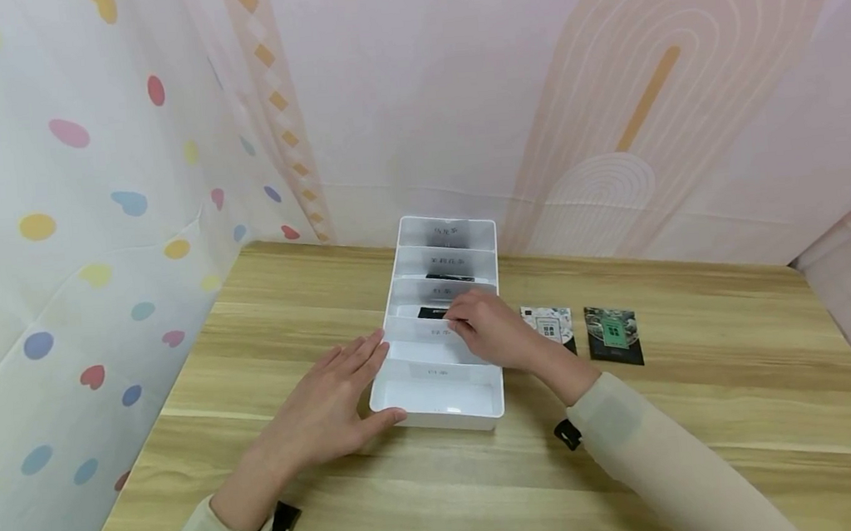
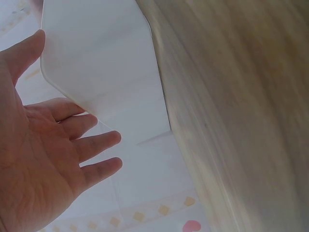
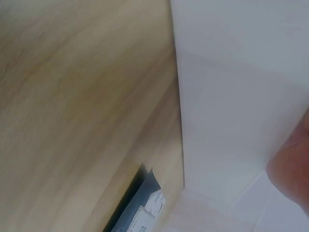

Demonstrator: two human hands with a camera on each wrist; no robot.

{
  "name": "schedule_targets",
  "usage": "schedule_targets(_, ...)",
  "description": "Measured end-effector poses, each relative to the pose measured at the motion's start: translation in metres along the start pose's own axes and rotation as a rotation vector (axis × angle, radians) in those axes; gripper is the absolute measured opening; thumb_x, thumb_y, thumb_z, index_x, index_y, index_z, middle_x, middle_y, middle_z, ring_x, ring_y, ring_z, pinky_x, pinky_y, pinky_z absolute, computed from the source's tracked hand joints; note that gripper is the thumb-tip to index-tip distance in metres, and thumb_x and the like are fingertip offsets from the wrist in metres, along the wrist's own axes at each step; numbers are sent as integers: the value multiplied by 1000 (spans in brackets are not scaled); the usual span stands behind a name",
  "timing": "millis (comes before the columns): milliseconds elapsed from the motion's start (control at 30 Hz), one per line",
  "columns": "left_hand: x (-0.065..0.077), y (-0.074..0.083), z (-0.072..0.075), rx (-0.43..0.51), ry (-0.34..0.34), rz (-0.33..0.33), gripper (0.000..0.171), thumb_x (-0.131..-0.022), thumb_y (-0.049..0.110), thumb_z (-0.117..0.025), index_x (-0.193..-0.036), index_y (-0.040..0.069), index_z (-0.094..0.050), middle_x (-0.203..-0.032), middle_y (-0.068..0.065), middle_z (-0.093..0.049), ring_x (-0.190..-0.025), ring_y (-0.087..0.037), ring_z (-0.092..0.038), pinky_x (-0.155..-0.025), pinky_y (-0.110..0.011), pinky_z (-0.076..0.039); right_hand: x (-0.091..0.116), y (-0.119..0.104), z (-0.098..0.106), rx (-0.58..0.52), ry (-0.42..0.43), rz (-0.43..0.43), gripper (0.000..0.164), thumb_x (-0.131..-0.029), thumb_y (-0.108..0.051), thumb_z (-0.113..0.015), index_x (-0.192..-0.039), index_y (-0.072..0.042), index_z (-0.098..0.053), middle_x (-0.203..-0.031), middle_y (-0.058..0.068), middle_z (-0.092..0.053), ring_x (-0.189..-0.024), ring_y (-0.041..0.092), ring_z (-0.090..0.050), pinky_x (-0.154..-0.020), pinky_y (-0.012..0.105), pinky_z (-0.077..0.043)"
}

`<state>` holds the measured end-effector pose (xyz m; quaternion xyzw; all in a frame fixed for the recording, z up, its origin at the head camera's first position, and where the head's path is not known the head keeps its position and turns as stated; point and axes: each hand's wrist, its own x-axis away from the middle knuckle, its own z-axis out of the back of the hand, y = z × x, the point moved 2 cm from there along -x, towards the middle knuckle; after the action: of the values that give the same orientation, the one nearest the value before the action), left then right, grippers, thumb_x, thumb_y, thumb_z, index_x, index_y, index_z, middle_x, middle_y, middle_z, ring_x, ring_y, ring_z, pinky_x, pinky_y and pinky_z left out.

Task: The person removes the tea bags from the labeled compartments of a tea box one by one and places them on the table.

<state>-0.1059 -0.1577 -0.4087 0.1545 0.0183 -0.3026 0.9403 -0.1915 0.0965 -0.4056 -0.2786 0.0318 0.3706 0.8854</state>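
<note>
A white box (image 1: 438,419) with several compartments in a row stands on the table. My left hand (image 1: 327,406) rests against its near left corner, fingers extended along the side and thumb at the front edge; the left wrist view shows this hand (image 2: 53,150) spread beside the white wall. Over the middle compartment, my right hand (image 1: 494,327) has curled fingers pinching a small black packet (image 1: 431,312), whose right end the hand hides. Another dark packet (image 1: 451,278) lies in the compartment behind. In the right wrist view only part of the right hand (image 3: 292,171) shows.
Right of the box lie a white patterned packet (image 1: 548,327), partly behind the right forearm, and a black and green packet (image 1: 614,336). Dividers inside the box carry small dark labels. Patterned curtains (image 1: 397,93) rise behind and left of the wooden table (image 1: 706,393).
</note>
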Motion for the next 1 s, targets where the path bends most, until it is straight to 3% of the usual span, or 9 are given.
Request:
schedule_targets(167, 0, 0, 0, -2, 7, -3, 89, -93, 57, -72, -153, -5, -49, -164, -17, -40, -146, -42, -44, -121, -58, -34, -1, 0, 2, -68, 11, -63, 8, -98, 2, -69, -96, 1, -77, -96, 10, -74, -95, 25, -66, -85, 39, -58)
schedule_targets(333, 0, 0, 0, -3, -6, 4, 90, -94, 58, -71, -154, -4, -48, -166, -16, -38, -148, -41, -43, -122, -58, -33, 1, 2, 3, -190, 75, -152, 6, -94, 3, -74, -92, -2, -78, -97, 9, -73, -97, 25, -67, -89, 40, -58)
schedule_targets(500, 0, 0, 0, 3, -10, 5, 90, -93, 57, -72, -154, -5, -48, -166, -17, -38, -148, -42, -42, -122, -58, -33, 3, 5, 4, -285, 118, -175, 7, -92, 3, -77, -88, -3, -78, -95, 7, -74, -95, 22, -68, -86, 40, -59)
schedule_targets(733, -1, 1, -1, 7, -16, 9, 90, -94, 59, -71, -155, -3, -47, -166, -16, -37, -148, -42, -41, -122, -59, -33, 5, 3, 9, -311, 142, -183, 8, -92, 0, -79, -86, -5, -78, -87, -1, -72, -81, 14, -64, -75, 30, -59)
schedule_targets(1000, 0, 0, 0, 2, -10, 10, 89, -94, 57, -71, -154, -4, -47, -166, -16, -38, -148, -42, -42, -121, -60, -34, 5, -2, 22, -282, 198, -144, 9, -90, -7, -83, -85, -9, -76, -82, -3, -71, -76, 13, -62, -70, 29, -58)
